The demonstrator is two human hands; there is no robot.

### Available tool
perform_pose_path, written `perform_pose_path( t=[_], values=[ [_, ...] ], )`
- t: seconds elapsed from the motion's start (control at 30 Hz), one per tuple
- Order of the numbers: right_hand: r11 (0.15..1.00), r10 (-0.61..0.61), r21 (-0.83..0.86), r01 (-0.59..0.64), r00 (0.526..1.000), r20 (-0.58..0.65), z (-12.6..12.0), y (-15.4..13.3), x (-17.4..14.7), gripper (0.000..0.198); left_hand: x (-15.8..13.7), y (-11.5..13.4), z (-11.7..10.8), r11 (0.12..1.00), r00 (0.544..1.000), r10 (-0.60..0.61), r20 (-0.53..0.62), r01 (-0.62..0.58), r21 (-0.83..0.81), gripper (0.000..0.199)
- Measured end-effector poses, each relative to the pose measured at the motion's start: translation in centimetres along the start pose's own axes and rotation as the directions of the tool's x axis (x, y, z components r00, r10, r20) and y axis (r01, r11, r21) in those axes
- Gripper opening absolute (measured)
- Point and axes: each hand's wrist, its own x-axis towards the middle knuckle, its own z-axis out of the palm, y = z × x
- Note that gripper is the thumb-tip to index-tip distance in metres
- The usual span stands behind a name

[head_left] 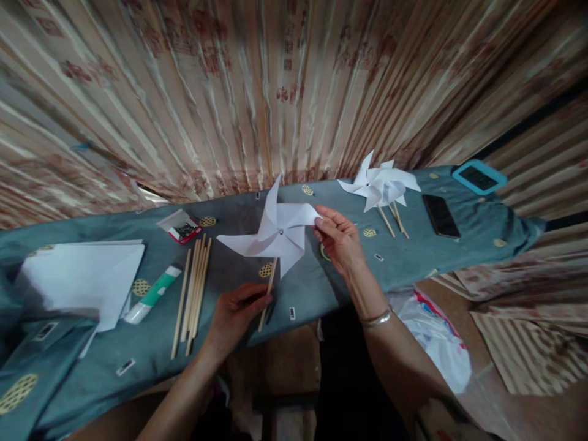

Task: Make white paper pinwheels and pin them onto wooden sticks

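Note:
A white paper pinwheel (285, 236) with a small pin at its centre is held up over the cloth-covered table. My left hand (241, 312) pinches its wooden stick (272, 275) between thumb and fingers. With thumb and fingertips closed, my right hand (339, 236) grips the tip of the pinwheel's right blade. Left of my left hand lies a bunch of loose wooden sticks (197, 288). Beyond my right hand, more white pinwheels (381, 184) on sticks lie overlapping one another.
Left on the green patterned cloth (151, 361) are white paper sheets (87, 275), a green-and-white tube (154, 294) and an opened red-and-white box (181, 228) of small dark pieces. A black phone (441, 215) and blue-framed device (480, 177) lie right. A plastic bag (432, 334) is below.

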Motion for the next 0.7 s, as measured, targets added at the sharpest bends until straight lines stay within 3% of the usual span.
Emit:
perform_pose_path(
  t=[0.5,0.7],
  values=[
    [0.999,0.051,-0.017,-0.051,0.999,-0.019,0.0,0.0,-0.6,0.03,0.1,-0.1,0.0,1.0,1.0,0.001,-0.021,-0.001,-0.023,0.024],
    [0.992,0.126,0.008,-0.128,0.988,0.09,0.4,-0.2,-1.3,0.035,0.1,0.0,0.0,0.998,1.0,-0.004,-0.014,0.003,-0.061,0.022]
  ],
)
